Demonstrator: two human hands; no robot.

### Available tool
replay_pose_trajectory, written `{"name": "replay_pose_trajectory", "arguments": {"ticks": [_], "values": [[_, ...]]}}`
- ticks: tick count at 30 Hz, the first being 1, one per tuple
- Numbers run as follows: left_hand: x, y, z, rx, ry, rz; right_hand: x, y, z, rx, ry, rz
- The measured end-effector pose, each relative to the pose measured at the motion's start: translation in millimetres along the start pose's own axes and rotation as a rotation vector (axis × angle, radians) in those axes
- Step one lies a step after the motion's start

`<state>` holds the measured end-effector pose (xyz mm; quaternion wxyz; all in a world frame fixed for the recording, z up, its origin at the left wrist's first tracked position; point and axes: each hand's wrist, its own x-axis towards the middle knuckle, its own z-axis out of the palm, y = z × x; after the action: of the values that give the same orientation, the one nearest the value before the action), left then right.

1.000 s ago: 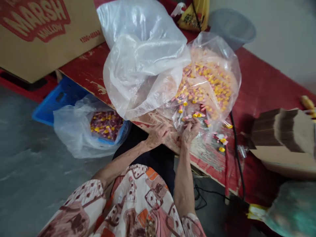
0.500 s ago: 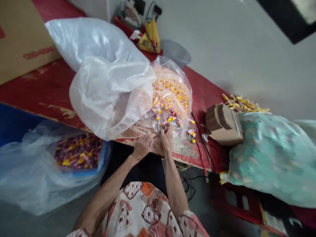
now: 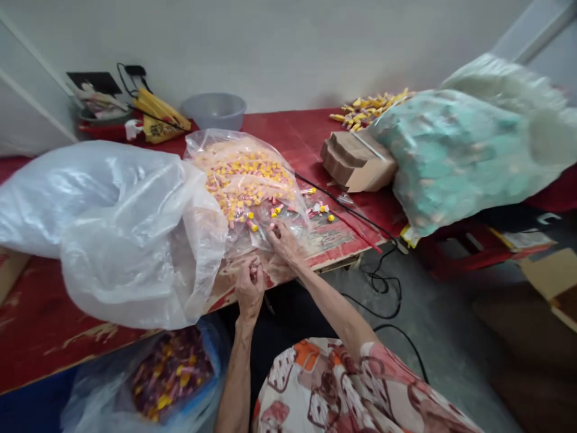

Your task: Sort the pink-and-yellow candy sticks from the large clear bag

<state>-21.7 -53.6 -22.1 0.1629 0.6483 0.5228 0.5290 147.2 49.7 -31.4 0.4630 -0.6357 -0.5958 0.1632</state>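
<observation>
Small pink-and-yellow pieces [image 3: 246,180] in hand work at a red table [image 3: 288,126]. Most lie in a clear plastic bag [image 3: 198,141] before the person; some lie near its mouth, and a few loose pieces [image 3: 321,209] rest on the worn tabletop to its right. The left hand [image 3: 250,290], at the table edge, has its fingers curled in, apparently about a small pink piece [image 3: 254,272]. The right hand [image 3: 285,243] reaches to the bag's mouth, its fingertips bent beside a pinkish bit; whether they grip it cannot be told. Below the edge, a lined container [image 3: 204,404] holds many similar dark pink-and-yellow pieces [image 3: 169,379]. The work appears well short of finished, judging by the quantity in the clear bag; the share already handled cannot be determined.
</observation>
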Motion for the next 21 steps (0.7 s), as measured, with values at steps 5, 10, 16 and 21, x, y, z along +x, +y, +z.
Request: {"name": "replay_pose_trajectory", "arguments": {"ticks": [5, 10, 16, 21], "values": [[-1.9, -4.3, -1.0, 0.096, 0.051, 0.029, -2.9, 5.0, -2.1, 0.026, -0.045, -0.021], [4.0, -1.1, -1.0, 0.05, -0.021, -0.049, -11.4, 2.7, -2.2, 0.091, -0.07, -0.056], [7.8, 10.6, 3.8, 0.056, 0.015, -0.136, -36.0, -1.1, -1.5, 0.107, -0.189, -0.156], [10.8, 1.8, 6.5, 0.009, 0.019, -0.276, -37.4, -2.9, -12.6, 0.135, -0.18, -0.138]]}}
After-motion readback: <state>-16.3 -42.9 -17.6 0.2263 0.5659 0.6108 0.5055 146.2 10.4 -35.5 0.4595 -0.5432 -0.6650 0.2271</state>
